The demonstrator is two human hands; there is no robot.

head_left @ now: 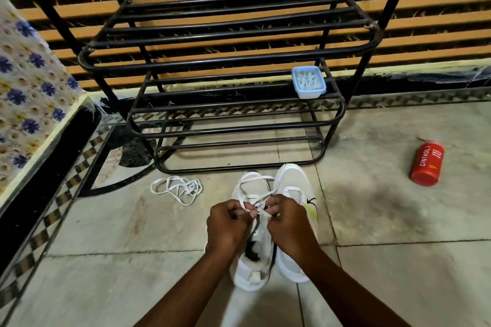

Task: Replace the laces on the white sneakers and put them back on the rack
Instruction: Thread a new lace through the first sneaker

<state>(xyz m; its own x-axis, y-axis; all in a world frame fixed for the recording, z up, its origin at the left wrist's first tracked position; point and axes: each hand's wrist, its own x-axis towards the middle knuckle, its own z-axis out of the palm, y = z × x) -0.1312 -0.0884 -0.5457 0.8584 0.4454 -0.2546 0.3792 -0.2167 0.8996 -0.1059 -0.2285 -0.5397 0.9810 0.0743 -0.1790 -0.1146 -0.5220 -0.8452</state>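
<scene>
Here, the white fabric sneakers [291, 183] stand side by side on the grey tiled floor [132, 220], just before the black metal-tube rack [228, 61]. Above one shoe, the left hand [225, 225] and right hand [289, 223] each pinch the flat white lace [255, 180] between curled fingertips. A loose white lace [180, 188] lies coiled to the left, and a red cylindrical can [427, 163] lies well apart on the right.

person: two arms | left hand [225, 225]: bare | right hand [289, 225]: bare | left forearm [186, 289]: bare to the lower frame edge | right forearm [353, 289]: bare likewise
</scene>
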